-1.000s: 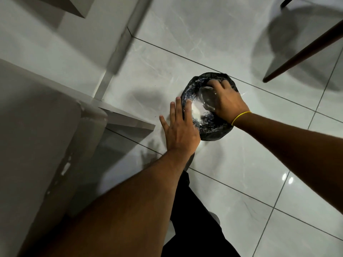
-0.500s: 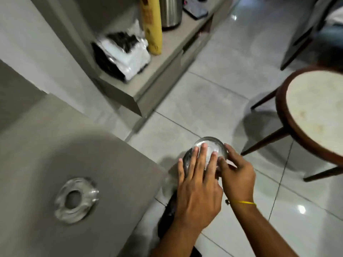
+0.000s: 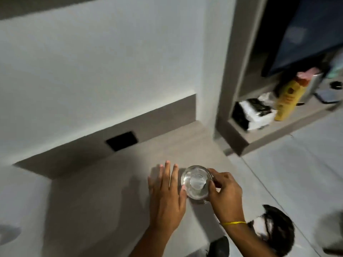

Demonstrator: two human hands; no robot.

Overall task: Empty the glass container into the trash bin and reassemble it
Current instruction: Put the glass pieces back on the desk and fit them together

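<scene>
Glass container [image 3: 196, 181] upright, mouth up, on the grey counter [image 3: 104, 197], near its front right corner. Right hand [image 3: 225, 193], at 4 o'clock of the container, closes thumb and fingertips around the rim and wall. Left hand [image 3: 166, 191], at 9 o'clock, lies flat and spread with fingers extended, its thumb just touching the container's side; it grasps nothing. Trash bin [image 3: 274, 232], lined with a black bag, stands on the floor at 4 o'clock of the container, below the counter edge. A blurred glass piece [image 3: 7, 232] shows at the far left edge of the counter, well apart from the container. Compared with half a second ago, the container has moved from above the bin, where both hands cupped it, to the counter surface; the left hand has come off the glass dome, and the view has swung toward the wall
</scene>
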